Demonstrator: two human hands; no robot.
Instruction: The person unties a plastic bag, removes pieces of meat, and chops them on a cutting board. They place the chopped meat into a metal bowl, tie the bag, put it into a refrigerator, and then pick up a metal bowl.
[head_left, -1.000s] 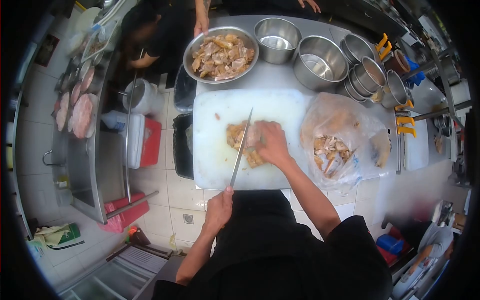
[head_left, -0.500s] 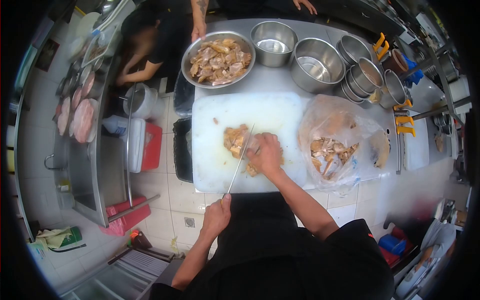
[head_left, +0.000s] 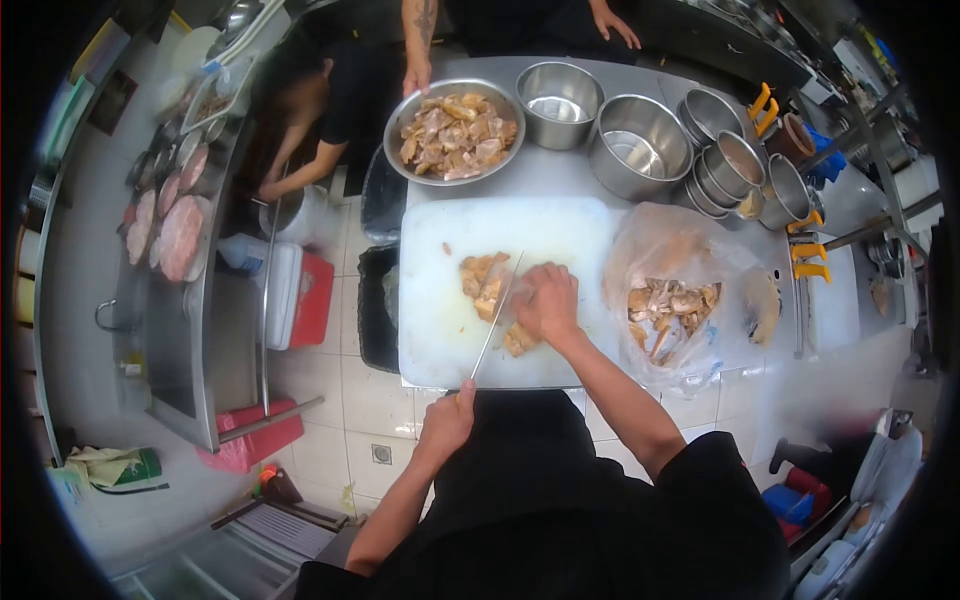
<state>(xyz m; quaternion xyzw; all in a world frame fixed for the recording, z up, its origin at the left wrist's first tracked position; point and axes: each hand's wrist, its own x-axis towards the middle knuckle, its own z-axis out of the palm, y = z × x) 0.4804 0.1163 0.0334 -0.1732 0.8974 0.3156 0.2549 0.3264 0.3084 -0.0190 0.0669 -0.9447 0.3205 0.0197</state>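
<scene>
I count one knife (head_left: 497, 312), one white cutting board (head_left: 440, 320) and one pile of chicken pieces (head_left: 487, 290) on it. My left hand (head_left: 447, 422) is closed around the handle; my right hand (head_left: 548, 300) presses curled fingers on the chicken.

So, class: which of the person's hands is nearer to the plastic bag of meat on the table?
Right. The right hand rests on the meat on the cutting board, just beside the plastic bag; the left hand grips the knife handle off the board's near edge.
</scene>
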